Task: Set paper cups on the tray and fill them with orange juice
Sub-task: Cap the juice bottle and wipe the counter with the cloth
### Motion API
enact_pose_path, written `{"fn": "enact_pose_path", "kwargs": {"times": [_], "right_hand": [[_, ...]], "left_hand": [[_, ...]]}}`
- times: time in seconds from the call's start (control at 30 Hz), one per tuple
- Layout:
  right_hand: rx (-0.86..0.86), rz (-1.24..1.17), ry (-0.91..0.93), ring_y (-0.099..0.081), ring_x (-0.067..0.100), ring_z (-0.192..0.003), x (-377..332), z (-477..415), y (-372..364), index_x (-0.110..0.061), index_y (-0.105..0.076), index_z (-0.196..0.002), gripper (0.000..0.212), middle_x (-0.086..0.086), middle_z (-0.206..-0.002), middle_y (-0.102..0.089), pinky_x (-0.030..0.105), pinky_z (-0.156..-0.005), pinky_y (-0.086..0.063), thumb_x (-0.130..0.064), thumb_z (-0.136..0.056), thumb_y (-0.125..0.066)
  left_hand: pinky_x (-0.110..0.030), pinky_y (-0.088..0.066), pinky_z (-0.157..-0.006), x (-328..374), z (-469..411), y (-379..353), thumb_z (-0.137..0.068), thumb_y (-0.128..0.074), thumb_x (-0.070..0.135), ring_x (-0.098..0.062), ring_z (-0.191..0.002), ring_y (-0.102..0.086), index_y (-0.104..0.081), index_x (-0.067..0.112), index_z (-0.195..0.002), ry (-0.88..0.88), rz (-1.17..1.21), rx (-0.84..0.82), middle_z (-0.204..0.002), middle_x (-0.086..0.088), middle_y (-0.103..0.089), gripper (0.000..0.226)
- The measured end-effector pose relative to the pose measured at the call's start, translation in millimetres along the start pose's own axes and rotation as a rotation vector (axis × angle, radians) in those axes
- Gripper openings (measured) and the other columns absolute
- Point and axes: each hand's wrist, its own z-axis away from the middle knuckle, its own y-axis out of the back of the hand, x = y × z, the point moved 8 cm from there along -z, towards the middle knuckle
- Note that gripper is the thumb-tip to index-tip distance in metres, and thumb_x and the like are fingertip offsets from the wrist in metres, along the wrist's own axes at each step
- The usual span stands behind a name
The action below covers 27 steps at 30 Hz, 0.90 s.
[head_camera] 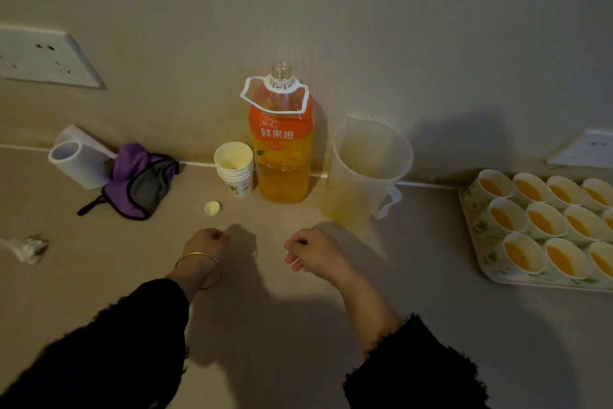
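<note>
An uncapped orange juice bottle [281, 150], partly full, stands against the wall. Its cap [212, 208] lies on the counter in front. A stack of paper cups [234, 168] stands just left of the bottle. Right of it is a clear plastic jug [366, 166] with only a trace of juice. At the far right a floral tray [477, 236] carries several paper cups [544, 221] filled with juice. My left hand [207, 243] and my right hand [310, 253] rest on the counter in front of the bottle, fingers curled, holding nothing.
A purple and grey cloth [141, 180] and a white roll [78, 160] lie at the left by the wall. A crumpled wrapper [26, 248] sits at the left edge. Wall sockets [43, 59] are mounted at upper left and at right [587, 150].
</note>
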Motion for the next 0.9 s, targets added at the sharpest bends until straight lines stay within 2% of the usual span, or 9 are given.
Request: {"fn": "enact_pose_path", "kwargs": {"times": [0.17, 0.27, 0.4, 0.53, 0.63, 0.7, 0.77, 0.83, 0.9], "right_hand": [[0.006, 0.000, 0.008, -0.058, 0.010, -0.058, 1, -18, -13, -0.013, -0.062, -0.091, 0.015, -0.005, -0.071, -0.064, 0.027, -0.066, -0.047, -0.019, -0.092, -0.049], [0.007, 0.015, -0.001, -0.057, 0.010, -0.058, 2, -27, -20, -0.011, -0.064, -0.094, 0.016, 0.002, -0.078, -0.067, 0.029, -0.069, -0.049, -0.018, -0.092, -0.049], [0.004, 0.056, 0.033, -0.061, 0.018, -0.072, 3, -37, -27, -0.023, -0.056, -0.070, 0.022, 0.010, -0.085, -0.069, 0.039, -0.081, -0.052, -0.015, -0.090, -0.051], [-0.016, 0.051, 0.047, -0.061, 0.023, -0.078, 6, -46, -34, -0.023, -0.054, -0.065, 0.027, 0.001, -0.074, -0.064, 0.047, -0.086, -0.053, -0.015, -0.090, -0.050], [0.010, -0.004, 0.047, -0.061, 0.019, -0.072, 5, -46, -33, -0.018, -0.059, -0.079, 0.017, 0.004, -0.083, -0.064, 0.037, -0.077, -0.054, -0.015, -0.092, -0.049], [0.028, -0.068, 0.035, -0.060, 0.014, -0.067, 3, -43, -30, -0.015, -0.060, -0.090, 0.012, 0.004, -0.086, -0.064, 0.028, -0.068, -0.049, -0.016, -0.093, -0.049], [0.054, -0.122, 0.025, -0.060, 0.014, -0.066, -3, -41, -30, -0.016, -0.059, -0.089, 0.011, 0.003, -0.087, -0.064, 0.027, -0.067, -0.048, -0.016, -0.095, -0.048], [0.068, -0.295, -0.012, -0.059, 0.013, -0.063, -10, -39, -30, -0.017, -0.056, -0.086, 0.015, 0.002, -0.085, -0.062, 0.024, -0.062, -0.047, -0.014, -0.097, -0.046], [0.037, -0.514, -0.035, -0.058, 0.012, -0.064, -20, -33, -29, -0.016, -0.057, -0.092, 0.015, 0.001, -0.082, -0.060, 0.021, -0.058, -0.048, -0.019, -0.100, -0.044]], "left_hand": [[-0.037, -0.044, -0.085, 12, -32, 14, -0.092, -0.051, 0.022, -0.038, -0.100, -0.057, -0.066, 0.002, -0.107, -0.062, -0.194, 0.123, -0.108, -0.022, -0.062, 0.028], [-0.043, -0.043, -0.088, 16, -47, 23, -0.091, -0.054, 0.025, -0.045, -0.099, -0.054, -0.053, 0.007, -0.122, -0.066, -0.277, 0.228, -0.123, -0.024, -0.044, 0.036], [-0.044, -0.044, -0.086, 24, -68, 19, -0.091, -0.053, 0.025, -0.046, -0.095, -0.054, -0.042, 0.013, -0.134, -0.143, -0.410, 0.224, -0.128, -0.023, -0.034, 0.046], [-0.044, -0.043, -0.088, 21, -88, 9, -0.093, -0.047, 0.022, -0.045, -0.099, -0.053, -0.048, 0.010, -0.127, -0.164, -0.497, 0.165, -0.119, -0.022, -0.040, 0.037], [-0.043, -0.044, -0.087, 21, -90, 3, -0.093, -0.047, 0.022, -0.042, -0.101, -0.053, -0.050, 0.008, -0.122, -0.193, -0.559, 0.128, -0.116, -0.020, -0.045, 0.033], [-0.040, -0.045, -0.088, 22, -81, 1, -0.091, -0.049, 0.025, -0.039, -0.104, -0.054, -0.052, 0.009, -0.120, -0.183, -0.506, 0.100, -0.116, -0.020, -0.052, 0.033], [-0.036, -0.045, -0.084, 35, -60, 1, -0.088, -0.054, 0.029, -0.035, -0.101, -0.057, -0.053, 0.012, -0.116, -0.221, -0.358, 0.110, -0.108, -0.016, -0.061, 0.033], [-0.035, -0.046, -0.077, 57, -27, 1, -0.083, -0.063, 0.028, -0.031, -0.091, -0.061, -0.051, 0.014, -0.116, -0.338, -0.150, 0.123, -0.091, -0.007, -0.063, 0.038], [-0.032, -0.048, -0.075, 80, 10, 1, -0.078, -0.070, 0.021, -0.021, -0.083, -0.061, -0.046, 0.017, -0.119, -0.462, 0.028, 0.073, -0.084, -0.002, -0.061, 0.048]]}}
